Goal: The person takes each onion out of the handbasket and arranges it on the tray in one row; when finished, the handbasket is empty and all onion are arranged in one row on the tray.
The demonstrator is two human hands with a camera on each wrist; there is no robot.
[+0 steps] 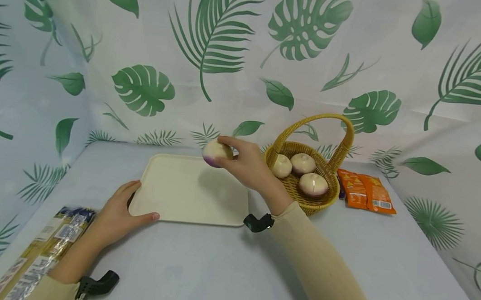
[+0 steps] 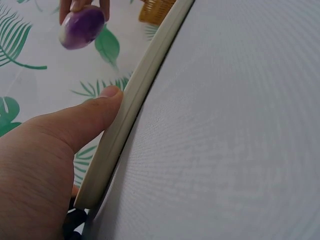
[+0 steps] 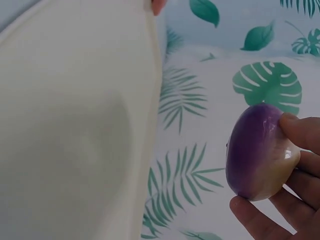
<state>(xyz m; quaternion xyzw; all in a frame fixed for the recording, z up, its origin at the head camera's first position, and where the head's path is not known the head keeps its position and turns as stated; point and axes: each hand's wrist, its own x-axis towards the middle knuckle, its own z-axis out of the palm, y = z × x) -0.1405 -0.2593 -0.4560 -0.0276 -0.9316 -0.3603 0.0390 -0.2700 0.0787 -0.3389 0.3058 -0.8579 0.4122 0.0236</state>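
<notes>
Above the back of a cream tray (image 1: 173, 187), my right hand (image 1: 248, 164) pinches a white-and-purple turnip (image 1: 214, 154) between thumb and fingers. The right wrist view shows the purple end of that turnip (image 3: 257, 150) facing the tray side, fingertips around its pale part. My left hand (image 1: 116, 211) spans the tray's near left corner, thumb extended along the front edge and fingers at the left edge. In the left wrist view, the thumb (image 2: 95, 112) touches the tray's rim (image 2: 135, 100). Three more turnips (image 1: 313, 184) lie in a wicker basket (image 1: 295, 191), right of the tray.
The basket's tall arched handle (image 1: 324, 116) rises beside my right forearm. Orange packets (image 1: 366, 193) lie right of the basket, with a dark purple thing (image 1: 342, 187) partly hidden between. Long clear-wrapped packages (image 1: 49, 248) lie under and beside my left forearm. A leaf-patterned cloth (image 1: 227, 86) stands behind the table.
</notes>
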